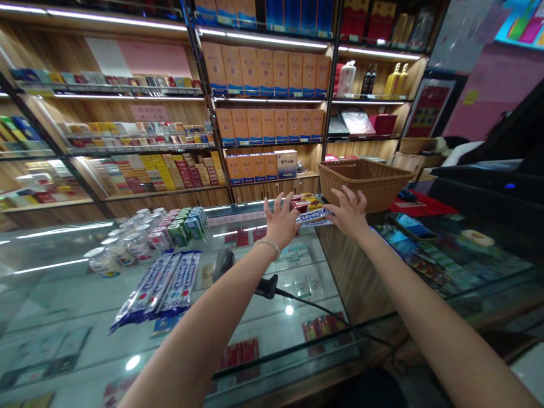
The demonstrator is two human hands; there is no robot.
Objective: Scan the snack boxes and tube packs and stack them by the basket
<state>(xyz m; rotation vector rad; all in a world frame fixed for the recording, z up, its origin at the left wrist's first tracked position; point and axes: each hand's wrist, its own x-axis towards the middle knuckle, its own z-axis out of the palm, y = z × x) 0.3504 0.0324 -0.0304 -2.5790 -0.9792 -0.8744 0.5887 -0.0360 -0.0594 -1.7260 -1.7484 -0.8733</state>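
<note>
Wooden shelving (55, 45) fills the far side, lit by strip lights. Glass-topped counter (51, 283) spans the near side; packs visible beneath the glass. Brown wicker basket (365, 190) on the counter, far right of centre. Orange boxes (266, 71) with blue bases stand in rows on the middle shelves; vertical characters on their fronts, too small to read. Pink sign (148, 112) on the left shelving: two lines of characters, illegible. Pale pink strip (238, 218) along the counter's far edge also carries print, not readable. White box (287, 164) ends the lowest orange row; dark characters appear to read 洋河大曲. Lidded cups (114, 249) at left, beside small pink, green and blue packs. Long blue-and-white packets (174, 283) lie side by side nearer; large blue lettering, blurred. Black scanner (223, 265) on the glass, partly behind the left forearm. Left hand (281, 220) and right hand (349, 214): fingers spread, at opposite ends of the far blue-and-white packets (313, 216), left of the basket; cannot tell whether either grips. Lettering there likewise unreadable. Pale bracelet (270, 246) on the left wrist.
</note>
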